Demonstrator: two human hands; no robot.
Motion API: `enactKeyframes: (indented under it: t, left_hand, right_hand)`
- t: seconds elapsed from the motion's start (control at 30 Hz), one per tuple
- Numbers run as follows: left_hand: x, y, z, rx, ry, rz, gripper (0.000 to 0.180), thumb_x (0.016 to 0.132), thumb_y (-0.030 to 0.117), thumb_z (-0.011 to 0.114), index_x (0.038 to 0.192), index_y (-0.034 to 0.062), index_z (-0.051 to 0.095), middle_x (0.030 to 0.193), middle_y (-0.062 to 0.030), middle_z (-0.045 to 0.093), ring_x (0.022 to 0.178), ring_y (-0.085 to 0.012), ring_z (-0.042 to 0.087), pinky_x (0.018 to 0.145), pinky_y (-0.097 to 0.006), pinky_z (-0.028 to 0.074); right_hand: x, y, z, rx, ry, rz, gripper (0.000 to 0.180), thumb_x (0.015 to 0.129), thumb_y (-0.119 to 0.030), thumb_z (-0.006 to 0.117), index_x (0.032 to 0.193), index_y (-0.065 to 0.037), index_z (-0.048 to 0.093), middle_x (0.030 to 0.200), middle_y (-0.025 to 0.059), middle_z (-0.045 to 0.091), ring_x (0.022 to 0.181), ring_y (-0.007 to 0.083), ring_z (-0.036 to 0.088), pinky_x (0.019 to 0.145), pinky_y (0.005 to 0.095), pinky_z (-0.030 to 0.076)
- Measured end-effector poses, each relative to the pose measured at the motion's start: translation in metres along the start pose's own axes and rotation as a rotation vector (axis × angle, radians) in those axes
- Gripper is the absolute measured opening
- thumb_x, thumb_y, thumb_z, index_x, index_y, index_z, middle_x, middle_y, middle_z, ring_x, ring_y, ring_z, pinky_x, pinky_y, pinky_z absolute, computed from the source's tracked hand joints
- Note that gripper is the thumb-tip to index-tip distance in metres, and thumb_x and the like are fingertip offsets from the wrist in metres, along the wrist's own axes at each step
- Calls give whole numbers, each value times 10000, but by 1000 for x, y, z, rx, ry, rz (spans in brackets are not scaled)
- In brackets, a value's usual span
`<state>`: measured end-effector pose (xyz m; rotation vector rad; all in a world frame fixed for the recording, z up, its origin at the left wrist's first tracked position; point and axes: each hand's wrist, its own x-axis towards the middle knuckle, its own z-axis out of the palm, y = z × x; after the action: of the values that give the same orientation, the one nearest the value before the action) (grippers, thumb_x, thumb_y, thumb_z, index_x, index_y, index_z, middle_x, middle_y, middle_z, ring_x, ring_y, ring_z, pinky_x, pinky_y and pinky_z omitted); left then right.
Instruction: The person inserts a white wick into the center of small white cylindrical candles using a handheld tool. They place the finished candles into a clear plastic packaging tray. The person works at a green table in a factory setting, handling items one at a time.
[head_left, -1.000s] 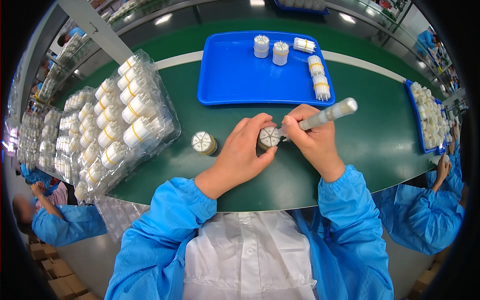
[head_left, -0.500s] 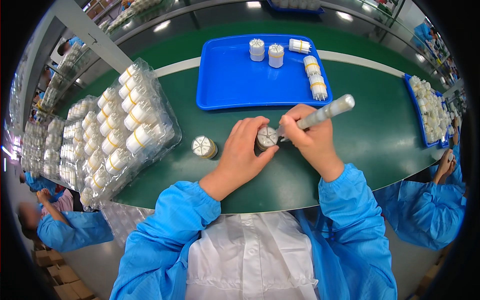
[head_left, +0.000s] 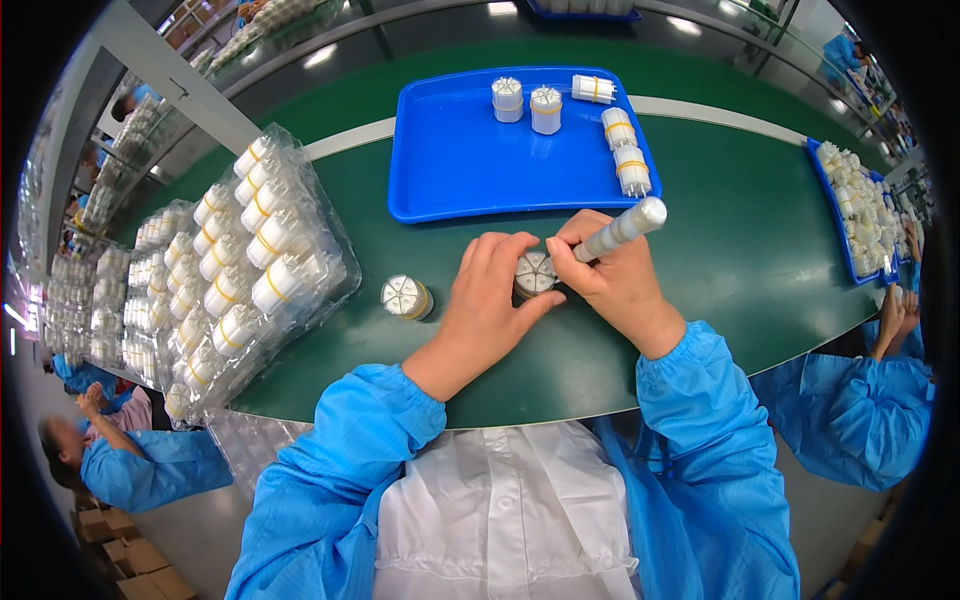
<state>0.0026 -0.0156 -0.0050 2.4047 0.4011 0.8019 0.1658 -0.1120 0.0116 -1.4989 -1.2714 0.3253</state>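
My left hand (head_left: pixel 478 318) curls its fingers and thumb around a short white cylinder (head_left: pixel 533 268) that stands upright on the green table. Its round top is split into wedge-shaped segments. In my right hand (head_left: pixel 622 300) is a pen-like tool (head_left: pixel 624 228) with a thick whitish handle, gripped like a pen and leaning up to the right. The tool's lower end is hidden by my fingers, beside the cylinder's top; I cannot tell whether it touches. Left of my left hand, a second such cylinder (head_left: pixel 405 297) with a yellow band stands upright.
Beyond my hands lies a blue tray (head_left: pixel 440 190) holding several yellow-banded cylinders, some upright, some on their sides. Clear plastic trays (head_left: pixel 335 235) full of cylinders are stacked at left. Another blue tray (head_left: pixel 846 250), heaped with white parts, is at far right. People in blue sleeves sit on both sides.
The tool's handle has swung left and looks steeper, and my right fingers have come closer to the cylinder's top. My left hand still holds the cylinder in place.
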Motion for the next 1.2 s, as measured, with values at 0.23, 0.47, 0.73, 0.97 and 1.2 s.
enactKeyframes:
  t: [0.23,0.47,0.73,0.97,1.2]
  left_hand:
    - [-4,5,-2,-179,-16,-68,609,795,24,740,1345,30,477,1238,-168,594,1113,-354,597,927,-432,504]
    - [1,11,-8,-209,-106,-153,634,798,17,748,1369,15,472,1295,-172,587,1201,-334,590,1016,-409,483]
    - [-2,5,-8,-176,-78,-129,652,810,6,728,1401,24,453,1290,-167,584,1220,-332,568,1031,-414,467]
    - [0,4,-8,-209,-73,4,613,815,-18,650,1385,41,433,1243,-189,575,1150,-384,580,960,-451,493]
    - [2,4,-10,-180,-104,7,610,798,16,713,1355,33,463,1229,-190,573,1148,-397,562,968,-458,474]
  right_hand:
    - [2,-6,-6,156,40,56,150,912,-141,726,844,-19,671,739,54,683,660,138,640,594,295,493]
    - [1,-2,-3,78,-29,81,172,915,-168,731,876,-14,667,734,61,680,671,148,651,608,293,503]
    - [1,-1,-3,77,28,20,149,907,-144,733,852,-18,676,734,59,674,672,158,643,595,313,486]
    - [2,0,-3,122,5,31,133,906,-127,735,860,-14,684,769,51,681,697,142,643,611,296,488]
    - [1,2,0,73,-21,54,140,903,-128,735,853,-9,682,777,61,683,691,159,646,612,301,492]
